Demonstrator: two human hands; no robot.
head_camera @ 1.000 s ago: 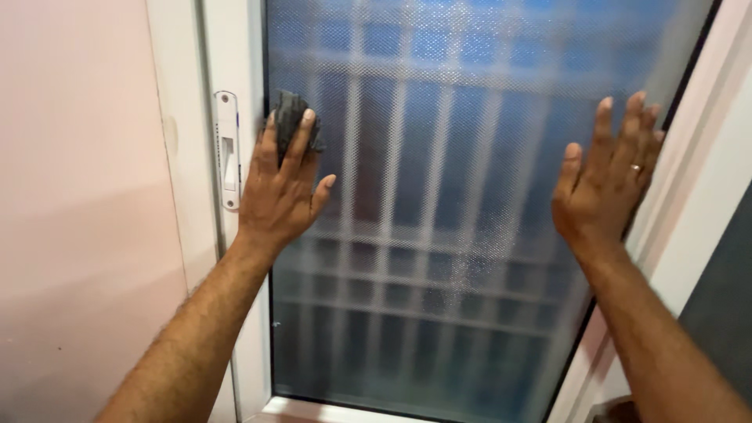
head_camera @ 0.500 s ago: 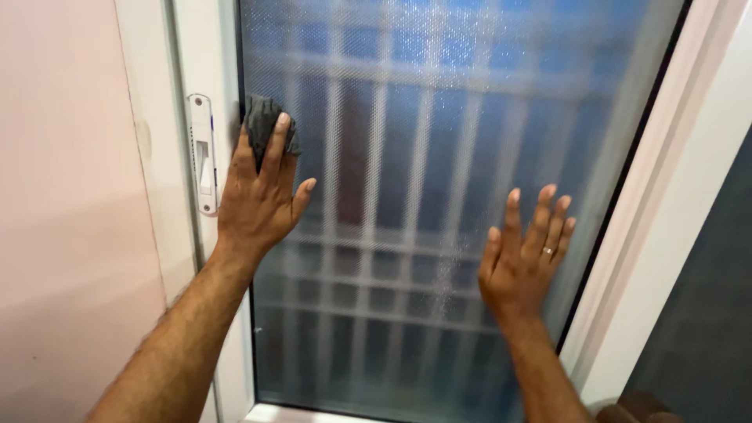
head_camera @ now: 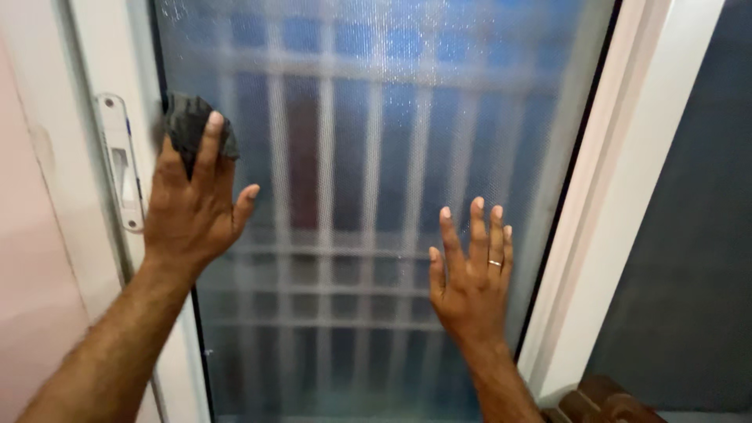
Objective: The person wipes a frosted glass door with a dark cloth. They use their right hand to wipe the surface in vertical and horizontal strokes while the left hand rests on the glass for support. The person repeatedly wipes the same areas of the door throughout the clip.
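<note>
Head view shows us facing a tall frosted glass pane set in a white window frame, with pale grille bars showing blurred through the glass. A pink wall sits to the left and a dark grey surface to the right. On the left frame strip is a white latch plate, and at the bottom right corner something brown and wooden pokes into view.

Our left hand presses a dark grey cloth flat against the top left of the pane, touching the frame edge; its grip is open-palmed, the cloth pinned under the fingers rather than clenched. Our right hand lies flat on the glass lower right, fingers spread, holding nothing, with a ring on one finger.

We judge a few risks here. Both palms lean on the glass, so heavy pressure could flex or rattle the pane in its frame. The cloth is only pinned, so it could slip out and drop. The bare right palm may leave smears on the glass, and the ring could scratch it if the hand slides. The left fingers sit just beside the latch plate and could catch on it.

We see no containers in view, so there are no contents to report
</note>
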